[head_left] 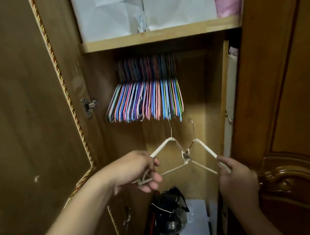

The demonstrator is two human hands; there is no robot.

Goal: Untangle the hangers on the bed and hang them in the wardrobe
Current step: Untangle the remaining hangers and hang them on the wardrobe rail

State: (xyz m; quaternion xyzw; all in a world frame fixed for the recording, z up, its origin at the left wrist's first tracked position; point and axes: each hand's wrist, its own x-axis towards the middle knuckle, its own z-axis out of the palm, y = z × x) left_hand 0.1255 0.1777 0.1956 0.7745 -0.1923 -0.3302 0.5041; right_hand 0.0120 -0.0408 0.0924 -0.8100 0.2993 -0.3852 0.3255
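Gripping two cream hangers, left hand and right hand face coloured hangers.

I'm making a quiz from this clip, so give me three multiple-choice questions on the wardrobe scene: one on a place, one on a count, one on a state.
1. Where does the row of thin multicoloured hangers hang?
A. under the wooden shelf
B. on the door
C. on the floor

2. How many white wire hangers are held?
A. one
B. two
C. four

3. How are those white hangers?
A. apart
B. hooked on the rail
C. caught together at their inner corners

Answers: 1 A, they hang just below the shelf. 2 B, the left hand and right hand each grip one. 3 C, their corners overlap midway.
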